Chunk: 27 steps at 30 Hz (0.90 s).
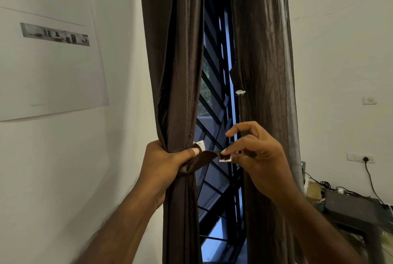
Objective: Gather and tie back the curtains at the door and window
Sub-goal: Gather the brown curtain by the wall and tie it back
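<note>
Brown tieback strap [207, 156]: level, running right from gathered left curtain [176, 72]; left grip [161, 163] clenches curtain and strap root; right grip [257, 157] pinches free end

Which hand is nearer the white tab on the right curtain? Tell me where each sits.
Right. The right hand is just below the white tab, pinching the end of the tieback strap. The left hand is farther off, down to the tab's left, gripping the left curtain.

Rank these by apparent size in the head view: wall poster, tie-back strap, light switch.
1. wall poster
2. tie-back strap
3. light switch, though it sits farther away, so real sizes may differ.
</note>
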Each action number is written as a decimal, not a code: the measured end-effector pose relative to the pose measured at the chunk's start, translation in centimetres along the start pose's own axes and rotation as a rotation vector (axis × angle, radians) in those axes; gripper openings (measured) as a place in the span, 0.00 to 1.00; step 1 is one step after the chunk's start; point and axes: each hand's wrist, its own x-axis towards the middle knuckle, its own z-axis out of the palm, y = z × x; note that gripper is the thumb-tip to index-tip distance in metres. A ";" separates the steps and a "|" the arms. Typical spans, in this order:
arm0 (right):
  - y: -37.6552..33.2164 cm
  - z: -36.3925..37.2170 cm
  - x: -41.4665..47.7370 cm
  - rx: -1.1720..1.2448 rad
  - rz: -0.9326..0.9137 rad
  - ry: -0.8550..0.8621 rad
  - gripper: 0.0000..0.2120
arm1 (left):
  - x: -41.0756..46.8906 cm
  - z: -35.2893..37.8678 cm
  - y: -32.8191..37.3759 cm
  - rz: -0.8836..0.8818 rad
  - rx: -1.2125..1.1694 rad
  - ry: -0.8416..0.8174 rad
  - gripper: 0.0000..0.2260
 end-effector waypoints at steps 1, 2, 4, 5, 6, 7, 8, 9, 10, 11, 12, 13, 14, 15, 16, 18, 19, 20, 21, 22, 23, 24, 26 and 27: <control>0.0 0.0 0.4 -0.048 -0.071 0.002 0.14 | 0.0 -0.1 0.1 -0.005 0.009 -0.011 0.08; 0.0 0.0 0.8 -0.077 -0.144 -0.002 0.11 | 0.0 -0.1 0.2 -0.008 0.018 -0.023 0.09; 0.1 0.2 1.5 -0.086 -0.236 -0.018 0.08 | -0.2 -0.1 0.4 -0.016 0.010 -0.047 0.08; 0.1 0.4 1.8 -0.073 -0.250 -0.021 0.08 | -0.3 0.0 0.5 -0.022 -0.006 -0.057 0.07; 0.1 0.6 2.0 -0.067 -0.258 -0.017 0.08 | -0.4 0.1 0.6 -0.029 -0.019 -0.065 0.06; 0.1 0.9 2.2 -0.072 -0.267 -0.012 0.09 | -0.4 0.2 0.7 -0.035 -0.026 -0.071 0.06; 0.1 1.1 2.3 -0.086 -0.277 -0.011 0.09 | -0.5 0.3 0.7 -0.038 -0.026 -0.078 0.06; 0.1 1.4 2.4 -0.099 -0.287 -0.016 0.08 | -0.5 0.4 0.7 -0.042 -0.026 -0.087 0.06; 0.1 1.6 2.4 -0.103 -0.292 -0.022 0.08 | -0.5 0.4 0.7 -0.044 -0.030 -0.097 0.06; 0.2 1.6 2.4 -0.101 -0.290 -0.032 0.08 | -0.5 0.4 0.7 -0.048 -0.034 -0.105 0.05; 0.3 1.7 2.2 -0.098 -0.283 -0.044 0.08 | -0.5 0.4 0.7 -0.050 -0.039 -0.110 0.05; 0.3 1.7 2.0 -0.088 -0.268 -0.056 0.08 | -0.6 0.3 0.7 -0.051 -0.043 -0.110 0.05; 0.3 1.6 1.8 -0.058 -0.238 -0.074 0.09 | -0.6 0.3 0.6 -0.053 -0.049 -0.105 0.05; 0.3 1.5 1.6 0.003 -0.179 -0.098 0.11 | -0.6 0.3 0.6 -0.057 -0.055 -0.097 0.05; 0.3 1.4 1.5 0.095 -0.094 -0.126 0.13 | -0.5 0.3 0.5 -0.061 -0.064 -0.089 0.05; 0.2 1.3 1.2 0.288 0.062 -0.163 0.13 | -0.5 0.3 0.4 -0.063 -0.073 -0.079 0.05; 0.1 1.3 1.2 0.345 0.117 -0.155 0.10 | -0.5 0.4 0.4 -0.062 -0.071 -0.079 0.05; 0.0 1.5 1.2 0.358 0.152 -0.130 0.07 | -0.5 0.5 0.4 -0.059 -0.069 -0.078 0.05; -0.1 1.7 1.2 0.355 0.184 -0.098 0.07 | -0.6 0.6 0.3 -0.057 -0.069 -0.073 0.04; -0.2 1.9 1.2 0.369 0.229 -0.067 0.09 | -0.5 0.7 0.3 -0.056 -0.068 -0.061 0.04; -0.3 2.0 1.2 0.417 0.302 -0.040 0.11 | -0.5 0.9 0.2 -0.056 -0.064 -0.045 0.04; -0.5 2.0 1.3 0.489 0.395 -0.029 0.11 | -0.5 1.0 0.2 -0.055 -0.055 -0.028 0.04; -0.6 1.8 1.5 0.569 0.574 -0.064 0.12 | -0.5 1.1 0.0 -0.037 -0.042 -0.013 0.05; -0.5 1.8 1.6 0.600 0.646 -0.087 0.14 | -0.5 1.2 0.0 -0.022 -0.039 -0.018 0.05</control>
